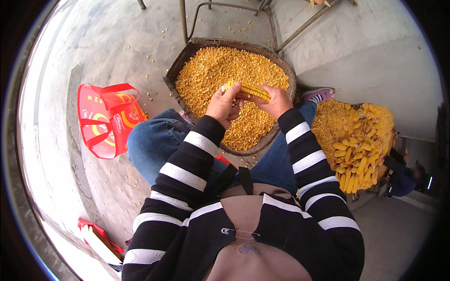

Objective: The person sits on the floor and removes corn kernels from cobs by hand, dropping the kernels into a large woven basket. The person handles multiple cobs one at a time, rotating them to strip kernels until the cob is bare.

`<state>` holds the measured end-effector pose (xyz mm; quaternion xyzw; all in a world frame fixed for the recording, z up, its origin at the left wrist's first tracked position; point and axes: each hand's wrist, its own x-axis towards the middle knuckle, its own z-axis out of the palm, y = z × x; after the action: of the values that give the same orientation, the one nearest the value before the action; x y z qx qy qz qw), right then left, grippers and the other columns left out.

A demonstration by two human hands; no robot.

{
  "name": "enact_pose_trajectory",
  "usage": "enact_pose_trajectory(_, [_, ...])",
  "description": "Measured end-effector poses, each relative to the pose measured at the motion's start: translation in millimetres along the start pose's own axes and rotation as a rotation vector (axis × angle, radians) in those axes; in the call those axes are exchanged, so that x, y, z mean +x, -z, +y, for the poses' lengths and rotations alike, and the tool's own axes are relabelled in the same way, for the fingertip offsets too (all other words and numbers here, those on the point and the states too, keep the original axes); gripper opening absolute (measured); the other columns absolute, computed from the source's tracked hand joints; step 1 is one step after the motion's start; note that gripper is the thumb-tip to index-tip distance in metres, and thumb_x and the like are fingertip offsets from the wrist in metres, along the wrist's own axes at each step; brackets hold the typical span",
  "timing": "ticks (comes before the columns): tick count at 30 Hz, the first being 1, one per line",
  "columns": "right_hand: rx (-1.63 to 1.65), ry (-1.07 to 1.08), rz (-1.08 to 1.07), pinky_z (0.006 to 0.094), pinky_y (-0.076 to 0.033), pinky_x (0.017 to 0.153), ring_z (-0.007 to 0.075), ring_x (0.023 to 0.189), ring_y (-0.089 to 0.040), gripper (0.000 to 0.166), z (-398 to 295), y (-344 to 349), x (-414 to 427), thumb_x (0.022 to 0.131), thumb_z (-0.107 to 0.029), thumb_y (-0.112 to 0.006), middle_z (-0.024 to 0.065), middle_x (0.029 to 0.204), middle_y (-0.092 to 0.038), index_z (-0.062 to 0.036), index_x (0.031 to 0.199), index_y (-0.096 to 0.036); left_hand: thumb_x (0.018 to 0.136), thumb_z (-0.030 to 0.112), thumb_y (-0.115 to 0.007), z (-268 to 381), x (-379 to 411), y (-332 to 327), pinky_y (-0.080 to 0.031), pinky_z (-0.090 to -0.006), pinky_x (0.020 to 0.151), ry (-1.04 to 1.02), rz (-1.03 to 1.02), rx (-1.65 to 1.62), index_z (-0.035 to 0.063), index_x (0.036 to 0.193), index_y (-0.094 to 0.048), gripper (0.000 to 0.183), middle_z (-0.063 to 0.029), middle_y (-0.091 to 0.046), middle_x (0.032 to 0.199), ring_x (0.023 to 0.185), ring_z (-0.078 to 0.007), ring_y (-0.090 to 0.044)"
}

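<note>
Both of my hands hold one partly shelled corn cob (pixel 255 92) above a woven basket. My left hand (pixel 225 104) grips its left end, thumb on top and fingers curled beneath. Around the right end, my right hand (pixel 276 100) is closed, with the thumb along the kernels. Yellow kernels still line the upper side of the cob, while its lower side shows bare reddish-brown core. Loose corn kernels (pixel 218 70) fill the basket (pixel 175 65), which sits on the floor between my legs.
A red carrier bag (pixel 102 131) stands on the concrete floor at left. To my right lies a heap of corn cobs (pixel 351 151) and kernels. A metal-framed stand (pixel 228 5) is beyond the basket, with kernels scattered nearby. Another person (pixel 404 179) is at far right.
</note>
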<state>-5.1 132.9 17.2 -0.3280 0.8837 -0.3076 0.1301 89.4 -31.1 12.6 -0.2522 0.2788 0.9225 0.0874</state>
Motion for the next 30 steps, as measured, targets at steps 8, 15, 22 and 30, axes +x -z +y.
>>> enact_pose_trajectory(8, [0.113, -0.061, -0.114, 0.0298, -0.048, 0.07, 0.0228, 0.076, -0.064, 0.042, 25, -6, 0, 0.062, -0.012, -0.073, 0.0147, 0.082, -0.064, -0.0046, 0.1, -0.06, 0.081, 0.017, -0.056, 0, 4, 13, -0.017, -0.0181, 0.03, 0.043, -0.123, 0.112, 0.0032, 0.086, -0.055, 0.015, -0.0017, -0.05, 0.062, 0.035, -0.004, -0.026])
enact_pose_trajectory(15, [0.18, -0.062, -0.037, 0.0294, -0.048, 0.069, 0.022, 0.075, -0.064, 0.04, 30, -9, -4, 0.062, -0.01, -0.073, 0.014, 0.082, -0.064, -0.0043, 0.099, -0.06, 0.081, 0.024, -0.062, 6, -4, 7, -0.016, -0.0176, 0.031, 0.107, -0.286, -0.142, 0.015, 0.113, -0.048, 0.036, -0.0014, -0.051, 0.066, 0.036, -0.0039, -0.026])
enact_pose_trajectory(22, [0.225, -0.01, 0.014, 0.0288, -0.049, 0.067, 0.0197, 0.076, -0.064, 0.04, 19, -10, -4, 0.062, -0.007, -0.072, 0.0135, 0.083, -0.064, -0.0037, 0.099, -0.06, 0.082, 0.021, -0.06, -3, -1, 8, -0.016, -0.0177, 0.032, -0.01, -0.209, -0.055, 0.0166, 0.114, -0.048, 0.034, -0.0011, -0.05, 0.063, 0.036, -0.0037, -0.025])
enact_pose_trajectory(30, [0.186, -0.021, 0.075, 0.0286, -0.049, 0.066, 0.0215, 0.073, -0.064, 0.041, 32, -16, -2, 0.062, -0.011, -0.074, 0.0154, 0.08, -0.064, -0.0046, 0.1, -0.06, 0.083, 0.017, -0.057, 1, 3, 5, -0.018, -0.018, 0.032, 0.031, -0.16, -0.101, 0.016, 0.106, -0.052, 0.023, -0.0007, -0.052, 0.064, 0.037, -0.0042, -0.03])
